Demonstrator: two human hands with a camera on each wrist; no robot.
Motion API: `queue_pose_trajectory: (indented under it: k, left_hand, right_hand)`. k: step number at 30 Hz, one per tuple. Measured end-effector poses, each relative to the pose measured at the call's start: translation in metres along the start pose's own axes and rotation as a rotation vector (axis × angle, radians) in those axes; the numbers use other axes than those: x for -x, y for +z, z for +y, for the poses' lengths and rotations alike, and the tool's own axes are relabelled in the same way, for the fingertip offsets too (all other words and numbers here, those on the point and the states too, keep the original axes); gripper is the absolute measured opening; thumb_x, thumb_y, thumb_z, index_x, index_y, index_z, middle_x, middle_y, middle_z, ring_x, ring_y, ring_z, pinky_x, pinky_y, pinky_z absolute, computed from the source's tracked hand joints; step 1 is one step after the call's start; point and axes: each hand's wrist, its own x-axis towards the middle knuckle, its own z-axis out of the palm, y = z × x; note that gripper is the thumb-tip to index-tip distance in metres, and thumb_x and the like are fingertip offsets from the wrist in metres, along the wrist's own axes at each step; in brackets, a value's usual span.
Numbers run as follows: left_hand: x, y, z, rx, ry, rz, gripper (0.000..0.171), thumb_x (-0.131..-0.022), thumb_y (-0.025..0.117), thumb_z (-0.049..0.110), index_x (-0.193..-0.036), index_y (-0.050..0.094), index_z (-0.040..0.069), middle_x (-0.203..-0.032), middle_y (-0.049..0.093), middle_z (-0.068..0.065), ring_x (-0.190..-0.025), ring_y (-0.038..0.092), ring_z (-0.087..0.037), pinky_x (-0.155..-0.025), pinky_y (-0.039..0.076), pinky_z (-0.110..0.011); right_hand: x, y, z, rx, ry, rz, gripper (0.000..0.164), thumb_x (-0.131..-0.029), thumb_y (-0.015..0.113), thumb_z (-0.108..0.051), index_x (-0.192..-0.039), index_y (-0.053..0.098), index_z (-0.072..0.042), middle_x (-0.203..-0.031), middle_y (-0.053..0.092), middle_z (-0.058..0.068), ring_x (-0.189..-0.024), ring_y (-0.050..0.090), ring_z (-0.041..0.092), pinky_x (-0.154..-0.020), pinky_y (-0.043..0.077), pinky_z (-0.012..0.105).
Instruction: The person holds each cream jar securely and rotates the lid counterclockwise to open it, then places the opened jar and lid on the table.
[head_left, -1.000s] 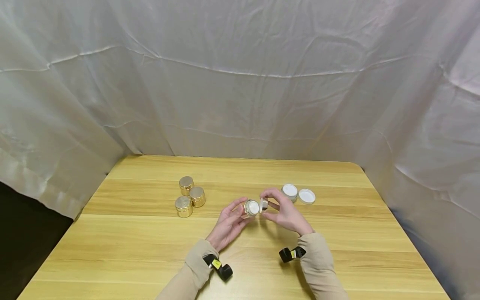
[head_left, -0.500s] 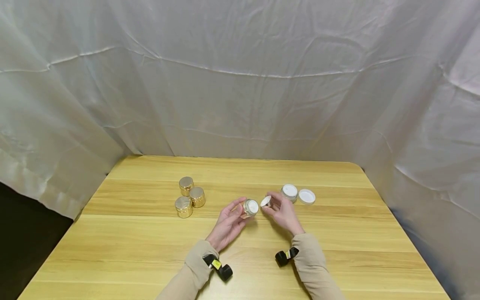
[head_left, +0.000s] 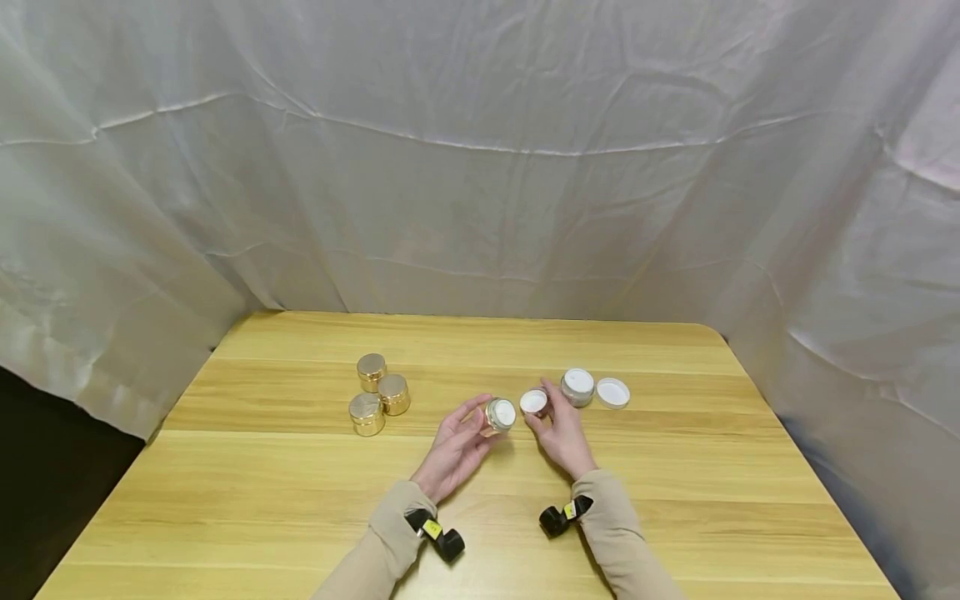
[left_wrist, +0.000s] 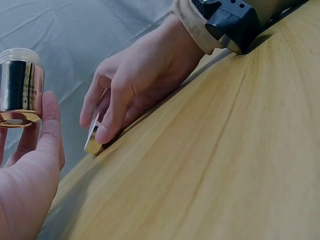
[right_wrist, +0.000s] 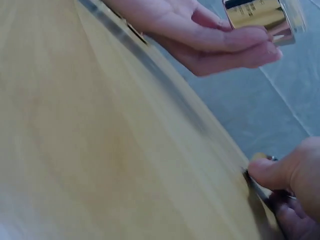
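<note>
In the head view, my left hand (head_left: 453, 454) grips a small gold cosmetic jar (head_left: 493, 422) above the table, its white top uncovered and tilted to the right. The left wrist view shows the jar's shiny gold wall (left_wrist: 20, 87) and clear rim. My right hand (head_left: 564, 433) pinches a gold lid (head_left: 534, 402) between thumb and fingers, white inside facing up. In the left wrist view this lid (left_wrist: 93, 142) is tilted, low at the table surface; whether it touches cannot be told. The right wrist view partly hides it behind the right thumb (right_wrist: 272, 170).
Three closed gold jars (head_left: 367, 414) stand clustered on the wooden table (head_left: 247, 500) at left. Just beyond my right hand stands an uncovered jar (head_left: 577, 383) with a white top. A lid (head_left: 613, 392) lies white side up beside it. Grey curtain (head_left: 480, 208) surrounds the table's back and sides.
My right hand has drawn the lid away from the jar, turned its white inside upward and lowered it toward the table. The left hand and jar have stayed nearly still.
</note>
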Motion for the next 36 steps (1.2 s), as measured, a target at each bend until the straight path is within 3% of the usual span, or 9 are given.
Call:
queue_pose_trajectory:
  k: [3, 6, 10, 18, 29, 36]
  left_hand:
    - [0.000, 0.000, 0.000, 0.004, 0.010, 0.008, 0.025, -0.100, 0.061, 0.018, -0.125, 0.058, 0.018, -0.133, 0.056, -0.003, -0.119, 0.062, -0.014, -0.111, 0.052, -0.031]
    - [0.000, 0.001, 0.000, 0.008, 0.020, 0.018, 0.025, -0.099, 0.061, 0.018, -0.124, 0.059, 0.018, -0.134, 0.053, -0.004, -0.120, 0.061, -0.015, -0.110, 0.052, -0.031]
    - [0.000, 0.000, 0.000, 0.015, 0.024, 0.027, 0.025, -0.099, 0.061, 0.016, -0.125, 0.058, 0.017, -0.134, 0.052, -0.005, -0.121, 0.060, -0.016, -0.110, 0.052, -0.031]
    - [-0.001, 0.000, 0.000, 0.033, 0.023, 0.032, 0.027, -0.099, 0.062, 0.015, -0.125, 0.057, 0.014, -0.135, 0.051, -0.005, -0.121, 0.060, -0.017, -0.112, 0.051, -0.031]
    - [-0.001, 0.000, -0.001, -0.003, 0.033, 0.030, 0.025, -0.100, 0.060, 0.019, -0.125, 0.057, 0.018, -0.128, 0.061, -0.001, -0.117, 0.063, -0.014, -0.111, 0.052, -0.032]
    - [-0.001, -0.001, -0.001, 0.001, 0.024, 0.036, 0.027, -0.100, 0.060, 0.019, -0.126, 0.056, 0.016, -0.128, 0.061, -0.001, -0.117, 0.063, -0.014, -0.111, 0.052, -0.032]
  right_hand:
    - [0.000, 0.002, 0.001, 0.116, -0.041, 0.035, 0.062, -0.087, 0.073, 0.002, -0.141, 0.043, 0.013, -0.125, 0.063, 0.031, -0.116, 0.063, 0.046, -0.106, 0.049, 0.057]
    - [0.000, 0.004, 0.000, 0.171, -0.021, 0.049, 0.062, -0.089, 0.073, -0.003, -0.141, 0.044, 0.012, -0.128, 0.062, 0.032, -0.122, 0.059, 0.047, -0.109, 0.047, 0.059]
    - [-0.002, 0.007, -0.003, 0.194, 0.037, 0.043, 0.063, -0.092, 0.071, -0.010, -0.144, 0.042, 0.010, -0.134, 0.058, 0.033, -0.126, 0.057, 0.048, -0.112, 0.045, 0.059]
    - [-0.008, 0.012, -0.004, 0.222, 0.064, 0.066, 0.060, -0.095, 0.068, -0.013, -0.144, 0.042, 0.009, -0.142, 0.053, 0.032, -0.131, 0.053, 0.048, -0.114, 0.044, 0.058]
    - [-0.012, 0.018, -0.002, 0.252, 0.029, 0.157, 0.053, -0.090, 0.071, -0.010, -0.135, 0.051, 0.012, -0.131, 0.061, 0.032, -0.119, 0.061, 0.048, -0.105, 0.051, 0.058]
    - [-0.012, 0.018, -0.005, 0.239, 0.092, 0.159, 0.054, -0.091, 0.072, -0.015, -0.136, 0.052, 0.009, -0.126, 0.064, 0.032, -0.115, 0.064, 0.046, -0.101, 0.054, 0.057]
